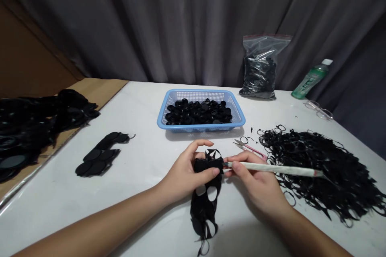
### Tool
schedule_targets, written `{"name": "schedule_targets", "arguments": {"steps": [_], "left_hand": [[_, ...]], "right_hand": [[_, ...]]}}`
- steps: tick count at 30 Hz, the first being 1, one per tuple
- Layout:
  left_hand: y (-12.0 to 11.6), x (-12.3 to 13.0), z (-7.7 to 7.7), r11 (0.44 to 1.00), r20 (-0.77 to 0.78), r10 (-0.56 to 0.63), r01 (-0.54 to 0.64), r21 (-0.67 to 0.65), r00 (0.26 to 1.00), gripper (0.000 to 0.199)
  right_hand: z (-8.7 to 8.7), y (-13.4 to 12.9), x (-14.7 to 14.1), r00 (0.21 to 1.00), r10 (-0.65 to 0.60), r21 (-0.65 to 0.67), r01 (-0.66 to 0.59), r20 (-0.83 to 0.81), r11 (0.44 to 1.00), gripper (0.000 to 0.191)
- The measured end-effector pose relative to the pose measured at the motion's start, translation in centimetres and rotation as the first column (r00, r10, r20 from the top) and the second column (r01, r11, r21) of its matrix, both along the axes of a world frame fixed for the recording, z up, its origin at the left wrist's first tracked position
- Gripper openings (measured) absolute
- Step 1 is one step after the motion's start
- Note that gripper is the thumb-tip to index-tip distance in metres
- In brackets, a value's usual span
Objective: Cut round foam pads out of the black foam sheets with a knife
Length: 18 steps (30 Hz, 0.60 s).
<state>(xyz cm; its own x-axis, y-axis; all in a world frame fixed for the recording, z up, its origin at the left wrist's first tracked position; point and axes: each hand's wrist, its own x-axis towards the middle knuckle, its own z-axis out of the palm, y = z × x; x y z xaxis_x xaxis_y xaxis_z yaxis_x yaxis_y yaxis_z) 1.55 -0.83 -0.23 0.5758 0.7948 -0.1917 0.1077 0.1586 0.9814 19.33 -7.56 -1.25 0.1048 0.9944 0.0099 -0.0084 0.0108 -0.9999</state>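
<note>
My left hand (187, 172) grips a black sheet (206, 202) with round holes in it, thumb on top and fingers behind. The strip hangs down toward me, a thin loop at its lower end. Between the thumb and fingers of my right hand (256, 176) is a slim tool with a white wrapped handle (280, 168). Its dark tip meets the sheet's right edge beside my left thumb; the exact contact is hidden. Beyond my hands sits a blue basket (202, 127) holding many black round caps (199, 112).
Pink-handled thread snips (251, 149) lie by a heap of black scraps (325, 172). A black disc sheet (98, 154) lies left, more black sheets (30, 128) on cardboard. At the back are a filled zip bag (259, 72), a green bottle (312, 80) and glasses (319, 109).
</note>
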Motion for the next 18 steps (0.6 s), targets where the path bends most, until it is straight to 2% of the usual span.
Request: {"name": "schedule_targets", "arguments": {"steps": [4, 7, 10, 13, 18], "left_hand": [[-0.31, -0.04, 0.24, 1.000, 0.033, -0.017, 0.017, -0.015, 0.999, 0.048], [-0.54, -0.15, 0.14, 0.998, 0.073, -0.054, 0.056, -0.028, 0.996, 0.044], [-0.64, -0.29, -0.06, 0.994, 0.109, -0.091, 0.084, 0.065, 0.990, 0.038], [-0.51, -0.37, -0.05, 0.976, 0.079, -0.125, 0.108, 0.190, 0.989, 0.027], [0.09, -0.47, 0.16, 0.948, -0.044, -0.249, 0.253, 0.191, 0.967, 0.021]], "right_hand": [[-0.02, -0.38, 0.01, 0.953, -0.023, 0.187, -0.036, 0.302, 0.982, 0.011], [-0.31, -0.41, 0.03, 0.904, -0.037, 0.229, -0.068, 0.426, 0.971, 0.012], [-0.42, -0.17, 0.05, 0.873, -0.041, 0.200, -0.066, 0.486, 0.978, 0.013], [-0.27, 0.10, 0.09, 0.854, -0.037, 0.163, -0.056, 0.519, 0.985, 0.016], [-0.41, 0.13, 0.13, 0.856, -0.097, 0.192, -0.003, 0.508, 0.981, 0.014]]}}
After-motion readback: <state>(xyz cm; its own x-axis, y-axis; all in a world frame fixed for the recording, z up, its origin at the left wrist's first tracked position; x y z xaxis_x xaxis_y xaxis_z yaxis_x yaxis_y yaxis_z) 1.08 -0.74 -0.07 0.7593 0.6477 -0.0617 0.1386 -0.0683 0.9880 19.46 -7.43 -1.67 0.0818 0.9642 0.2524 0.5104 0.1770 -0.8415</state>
